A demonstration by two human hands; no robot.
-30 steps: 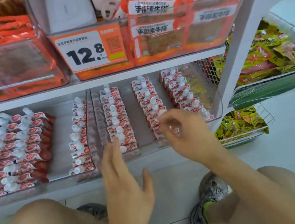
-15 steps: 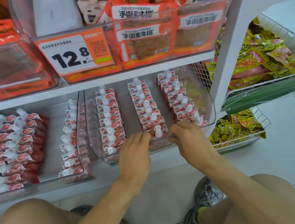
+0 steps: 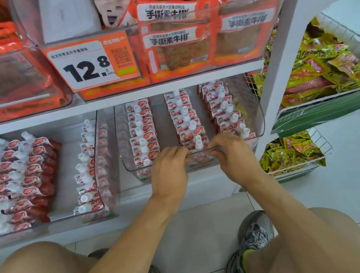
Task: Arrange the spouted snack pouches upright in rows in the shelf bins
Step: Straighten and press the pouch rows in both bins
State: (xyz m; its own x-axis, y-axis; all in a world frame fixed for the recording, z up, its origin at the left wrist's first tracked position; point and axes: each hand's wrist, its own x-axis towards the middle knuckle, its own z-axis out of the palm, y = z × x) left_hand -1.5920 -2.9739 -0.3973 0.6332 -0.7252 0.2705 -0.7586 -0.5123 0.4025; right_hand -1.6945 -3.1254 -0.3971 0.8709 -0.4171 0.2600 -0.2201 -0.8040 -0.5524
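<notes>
Both hands had closed in since a second before, when they hung open short of the shelf; half a second back they were just reaching the rim, and here they were clamped on it.

At nine o'clock the left bin [image 3: 95,150] held leaning pouches [image 3: 21,177] in loose rows, with one upright row along its right wall. Toward centre, the right bin [image 3: 258,111] carried three upright rows [image 3: 142,133] running front to back.

The left hand [image 3: 168,174] gripped that bin's front rim, fingers [image 3: 174,152] curled tight over the edge, the left row's front pouch just at ten o'clock of the knuckles. The middle row's front pouch [image 3: 195,144] stood between the two hands, apart from both. The right hand [image 3: 235,158] gripped the same rim, fingers curled over it, the right row's front pouches just beyond at one o'clock.
</notes>
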